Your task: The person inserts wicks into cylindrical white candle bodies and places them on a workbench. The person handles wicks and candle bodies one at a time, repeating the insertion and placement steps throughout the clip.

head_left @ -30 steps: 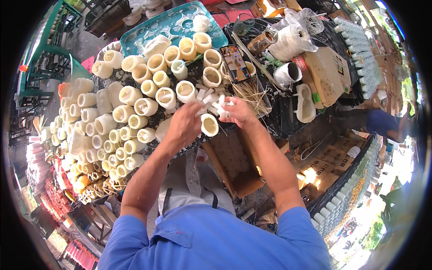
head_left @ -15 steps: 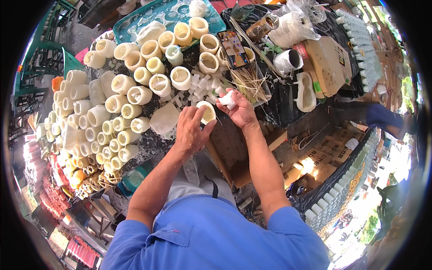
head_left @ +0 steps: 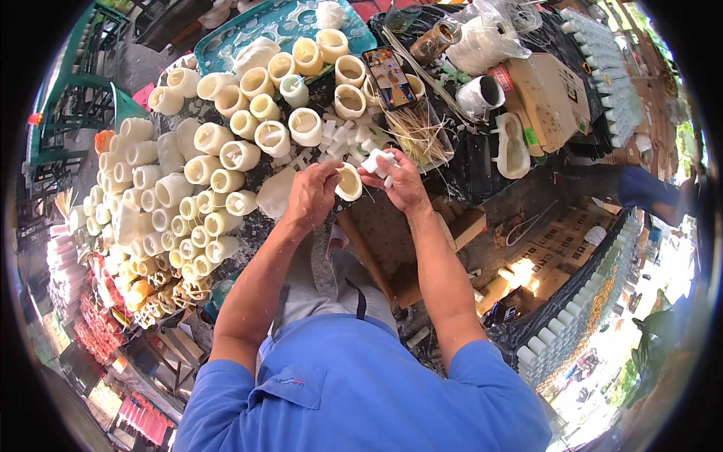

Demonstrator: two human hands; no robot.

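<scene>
My left hand (head_left: pixel 312 192) grips a cream wax cylinder (head_left: pixel 349 181), its hollow end turned to my right. My right hand (head_left: pixel 399 182) holds a small white wax piece (head_left: pixel 376 161) just above and right of that cylinder. Both hands meet over the near edge of a dark worktable (head_left: pixel 474 162). Loose white wax bits (head_left: pixel 339 137) lie just beyond my fingers. Several cream hollow cylinders (head_left: pixel 226 154) lie in rows to my left.
A teal tray (head_left: pixel 290 22) with more cylinders sits at the back. A phone (head_left: pixel 388 77), a bundle of thin sticks (head_left: pixel 422 135), a white cup (head_left: pixel 482 96), a cardboard box (head_left: pixel 546 94) and a plastic bag (head_left: pixel 482 38) stand to the right. Another person's blue sleeve (head_left: pixel 640 188) shows far right.
The view has shifted a little, and both hands have stayed together on the cylinder. My right hand has lifted the white piece closer to the cylinder's open end.
</scene>
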